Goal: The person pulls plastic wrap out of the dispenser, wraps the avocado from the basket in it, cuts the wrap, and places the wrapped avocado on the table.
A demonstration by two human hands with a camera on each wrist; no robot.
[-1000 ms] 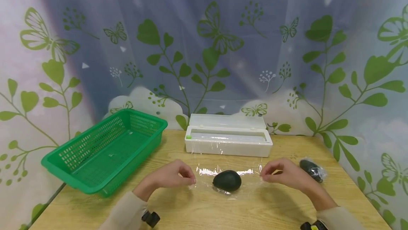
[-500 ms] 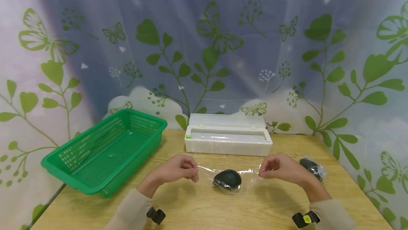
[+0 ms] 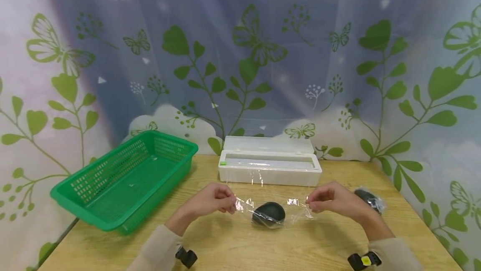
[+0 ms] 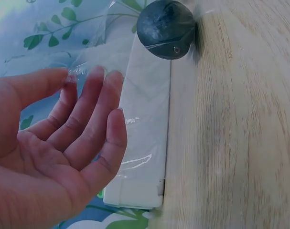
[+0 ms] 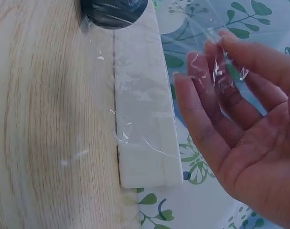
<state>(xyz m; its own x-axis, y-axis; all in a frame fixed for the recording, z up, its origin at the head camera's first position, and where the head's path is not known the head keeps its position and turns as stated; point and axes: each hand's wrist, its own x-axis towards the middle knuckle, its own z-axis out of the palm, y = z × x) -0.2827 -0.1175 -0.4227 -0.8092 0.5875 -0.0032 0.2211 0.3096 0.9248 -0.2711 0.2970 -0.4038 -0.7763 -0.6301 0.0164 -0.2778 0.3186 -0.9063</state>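
From the head view, a dark green, egg-shaped fruit sits on the pale wood-grain bench between the two hands, clear plastic film across its near side; I'd call this wrapping part done, with the film to be closed around it and, it seems, parted from the long white lidded box behind. Over on the right, a second dark fruit in crinkled clear film looks finished. Both forearms reach in from below, wrists angled inward, the left hand and right hand facing each other. Left wrist view now: thumb and forefinger pinch the film's edge, the other fingers loosely bent. And the right wrist view mirrors it: thumb and fingertip nip a wrinkled corner, palm turned to the camera.
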